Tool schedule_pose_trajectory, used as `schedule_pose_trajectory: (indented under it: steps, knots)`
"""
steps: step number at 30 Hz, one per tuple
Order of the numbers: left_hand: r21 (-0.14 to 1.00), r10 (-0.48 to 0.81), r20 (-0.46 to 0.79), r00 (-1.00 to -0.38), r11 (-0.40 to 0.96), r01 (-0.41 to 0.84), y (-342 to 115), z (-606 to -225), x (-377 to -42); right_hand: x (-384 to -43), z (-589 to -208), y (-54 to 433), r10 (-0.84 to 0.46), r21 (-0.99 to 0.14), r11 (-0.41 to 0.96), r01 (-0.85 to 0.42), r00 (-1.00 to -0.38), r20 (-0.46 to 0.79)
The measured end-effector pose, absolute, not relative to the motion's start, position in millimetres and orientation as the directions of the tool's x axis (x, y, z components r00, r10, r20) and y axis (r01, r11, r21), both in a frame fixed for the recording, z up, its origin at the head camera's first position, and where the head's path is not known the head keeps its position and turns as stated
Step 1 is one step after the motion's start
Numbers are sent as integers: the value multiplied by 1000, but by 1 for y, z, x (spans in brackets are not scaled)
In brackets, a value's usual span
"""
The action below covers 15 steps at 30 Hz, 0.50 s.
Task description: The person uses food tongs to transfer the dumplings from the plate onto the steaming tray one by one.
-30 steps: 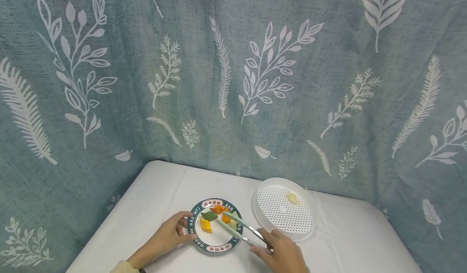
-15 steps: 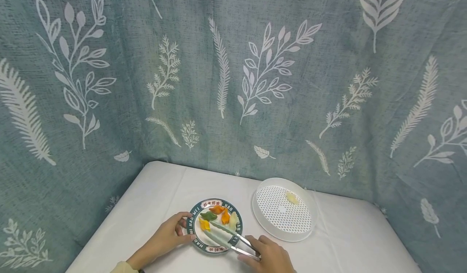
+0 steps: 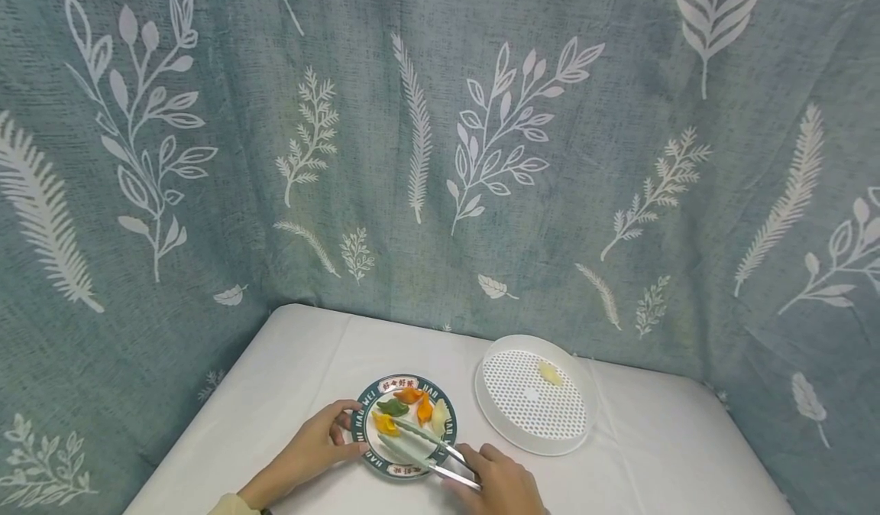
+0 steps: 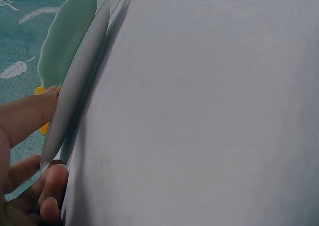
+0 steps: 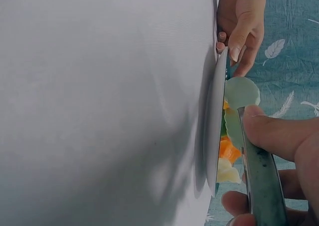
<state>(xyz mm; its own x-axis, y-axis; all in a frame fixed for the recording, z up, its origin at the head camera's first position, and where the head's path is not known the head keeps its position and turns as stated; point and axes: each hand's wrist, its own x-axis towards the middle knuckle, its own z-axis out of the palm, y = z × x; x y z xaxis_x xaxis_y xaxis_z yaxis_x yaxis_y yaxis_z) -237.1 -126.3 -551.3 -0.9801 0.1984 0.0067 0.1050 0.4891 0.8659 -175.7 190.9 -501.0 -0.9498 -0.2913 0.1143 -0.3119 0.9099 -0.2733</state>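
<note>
In the head view my left hand (image 3: 319, 438) grips the left rim of a round plate (image 3: 406, 471) with a teal patterned border. Its thumb (image 4: 30, 116) lies over the rim and the other fingers are at the underside. My right hand (image 3: 505, 484) holds metal tongs (image 3: 421, 432) with pale green tips, spread apart low over the plate. The tips are right at a yellow dumpling (image 3: 385, 424) on the plate's left side. Around it lie a green dumpling (image 3: 393, 407), two orange dumplings (image 3: 424, 409) and a pale dumpling (image 3: 440, 416).
Behind and right of the plate stands a round white perforated steamer tray (image 3: 532, 404), with one pale dumpling (image 3: 550, 373) in it. A white cloth (image 3: 302, 362) covers the table. Leaf-patterned teal curtains (image 3: 426, 270) hang along the back and sides.
The tongs and right hand have moved left and toward the person, from the orange dumplings to the yellow dumpling. The left hand keeps its hold on the plate.
</note>
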Motion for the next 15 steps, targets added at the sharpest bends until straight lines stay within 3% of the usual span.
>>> schedule_pose_trajectory:
  steps: [5,15]
  knots:
    - [863,197,14,-980,492,112,-126,-551,-237,-175,-504,191,-294,-252,908,-335,-937,189]
    - [863,197,9,-980,493,107,-127,-552,-237,-181,-506,187,-275,-214,923,-318,-939,209]
